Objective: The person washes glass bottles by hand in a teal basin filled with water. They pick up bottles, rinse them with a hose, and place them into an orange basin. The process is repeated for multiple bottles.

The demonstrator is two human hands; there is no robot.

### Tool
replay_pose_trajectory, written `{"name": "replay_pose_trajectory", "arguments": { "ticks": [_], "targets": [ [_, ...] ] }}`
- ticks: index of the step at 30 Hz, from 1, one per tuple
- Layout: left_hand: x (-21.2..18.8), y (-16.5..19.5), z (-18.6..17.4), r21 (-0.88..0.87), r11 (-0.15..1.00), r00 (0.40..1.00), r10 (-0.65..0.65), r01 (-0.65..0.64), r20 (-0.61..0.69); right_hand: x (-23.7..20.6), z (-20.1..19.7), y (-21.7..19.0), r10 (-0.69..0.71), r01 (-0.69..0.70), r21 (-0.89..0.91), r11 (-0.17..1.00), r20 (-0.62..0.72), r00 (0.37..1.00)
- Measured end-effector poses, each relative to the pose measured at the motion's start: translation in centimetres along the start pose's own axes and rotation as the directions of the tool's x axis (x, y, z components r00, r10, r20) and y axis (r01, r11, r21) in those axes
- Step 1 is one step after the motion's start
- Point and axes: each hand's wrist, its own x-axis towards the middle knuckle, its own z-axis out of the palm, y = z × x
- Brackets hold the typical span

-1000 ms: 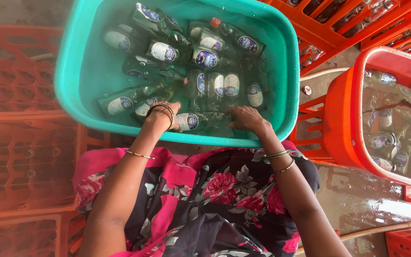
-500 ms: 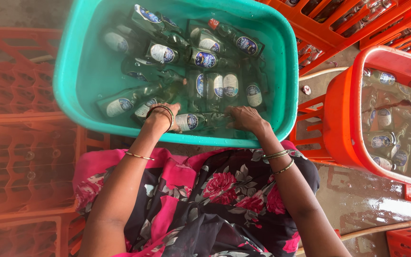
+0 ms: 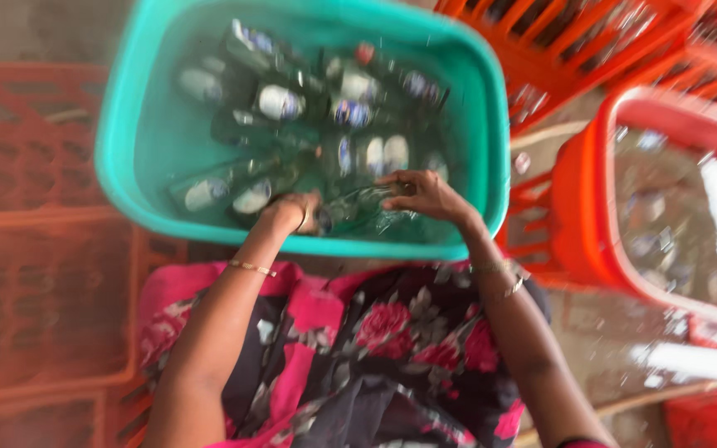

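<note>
From the head camera, a teal plastic tub (image 3: 139,178) of water held many green glass bottles (image 3: 280,104) lying on their sides. At its near wall the left hand (image 3: 288,211) was curled around one end of a submerged bottle (image 3: 358,206), fingers pressed together. The right hand (image 3: 425,192) lay over the other end, fingers slightly spread. An orange tub (image 3: 582,216) stood to the right of the teal one; orange crates (image 3: 35,166) stood to its left.

Bare forearms, thin gold bangles (image 3: 251,267) on both wrists, pink-and-black floral dress (image 3: 358,348).
</note>
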Motion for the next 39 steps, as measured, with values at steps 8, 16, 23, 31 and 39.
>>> {"name": "replay_pose_trajectory", "arguments": {
  "ticks": [8, 16, 23, 31, 39],
  "targets": [
    [0.7, 2.0, -3.9, -0.551, 0.521, 0.754, 0.375, -0.652, -0.539, 0.7, -9.0, -10.9, -0.193, 0.16, -0.114, 0.98, -0.408, 0.892],
    [-1.9, 2.4, -6.4, -0.778, -0.138, 0.788, -0.034, -0.613, -0.615, -0.7, -10.0, -7.5, 0.136, 0.155, 0.468, 0.87, -0.53, 0.837],
    [-0.6, 1.4, -5.2, -0.91, 0.065, 0.867, -0.284, -0.409, -0.409, -0.9, -3.9, -1.0, 0.277, -0.017, 0.614, 0.789, -0.332, 0.902],
    [0.4, 0.4, -5.3, -0.745, 0.34, 0.697, -0.275, -0.574, -0.663, -2.1, -1.7, 0.6, 0.252, 0.114, 0.652, 0.75, -0.441, 0.862],
    [0.8, 0.2, -2.9, -0.776, 0.389, 0.744, -0.271, -0.496, -0.611, -2.8, -0.9, 0.5, 0.242, 0.142, 0.643, 0.753, -0.472, 0.848]
  ]
}}
